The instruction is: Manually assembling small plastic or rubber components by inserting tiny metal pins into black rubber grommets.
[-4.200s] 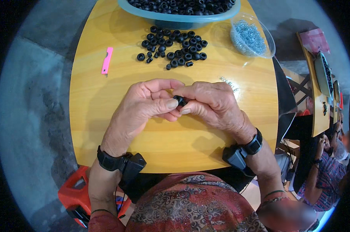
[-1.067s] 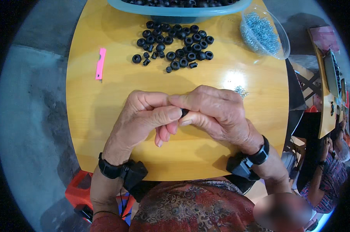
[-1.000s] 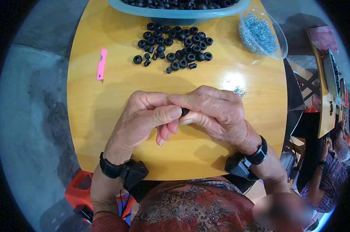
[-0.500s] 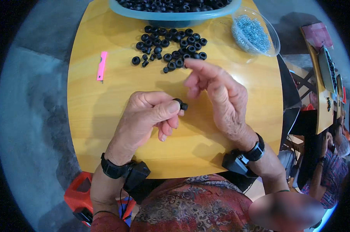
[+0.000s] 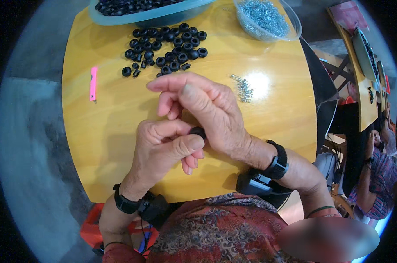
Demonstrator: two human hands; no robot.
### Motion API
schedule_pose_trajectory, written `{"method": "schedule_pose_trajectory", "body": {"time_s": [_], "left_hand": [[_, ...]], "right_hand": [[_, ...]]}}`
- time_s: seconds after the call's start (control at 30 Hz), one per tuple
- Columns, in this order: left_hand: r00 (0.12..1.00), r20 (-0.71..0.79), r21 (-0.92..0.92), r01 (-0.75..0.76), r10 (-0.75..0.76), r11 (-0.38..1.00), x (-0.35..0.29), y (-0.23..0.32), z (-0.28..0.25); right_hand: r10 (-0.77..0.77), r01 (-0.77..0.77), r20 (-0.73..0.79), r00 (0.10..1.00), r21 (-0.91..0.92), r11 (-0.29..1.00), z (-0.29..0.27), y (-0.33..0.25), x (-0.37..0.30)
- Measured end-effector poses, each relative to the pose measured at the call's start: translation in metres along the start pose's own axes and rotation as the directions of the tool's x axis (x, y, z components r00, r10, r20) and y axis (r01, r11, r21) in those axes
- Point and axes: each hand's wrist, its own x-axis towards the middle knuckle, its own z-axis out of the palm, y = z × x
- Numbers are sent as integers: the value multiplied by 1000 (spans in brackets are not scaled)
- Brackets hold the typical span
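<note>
A small round black plastic part (image 5: pixel 197 132) is pinched between the thumb and index finger of my left hand (image 5: pixel 163 144), low over the table. Across it reaches my right hand (image 5: pixel 211 109), its palm side by the thumb base close against the part; whether they touch I cannot tell. The right index finger is stretched out to the left, the thumb stands apart, and the other fingers curl loosely. Beyond my hands lie several loose hollow round black parts (image 5: pixel 174 66) with smaller black plungers (image 5: pixel 143 64) among them.
A light blue basin (image 5: pixel 150 17) of black parts stands at the far edge. Right of it is a clear bowl (image 5: pixel 295 33) of small metal springs, with a small heap of springs (image 5: pixel 243 89) nearer. A pink strip-shaped tool (image 5: pixel 93 85) lies left. Another person (image 5: pixel 371 188) sits at right.
My right hand has come leftward and down over the part in my left hand, which still pinches it. The whole view has shifted, so the table's things appear farther left and up.
</note>
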Motion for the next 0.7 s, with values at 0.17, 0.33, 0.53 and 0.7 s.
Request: {"method": "schedule_pose_trajectory", "body": {"time_s": [0.17,0.33,0.53,0.7], "left_hand": [[988,3,100,-156,156,983,-4,-4,4],[972,30,260,-231,232,937,0,-7,5],[951,3,280,-296,308,913,-12,-20,4],[948,14,366,-301,318,881,-4,-14,-2]], "right_hand": [[138,-139,28,990,52,989,7,-15,-10],[38,-38,10,999,41,998,0,2,-5],[-128,128,29,991,11,992,12,11,-1],[-48,49,-7,999,100,994,7,12,1]]}}
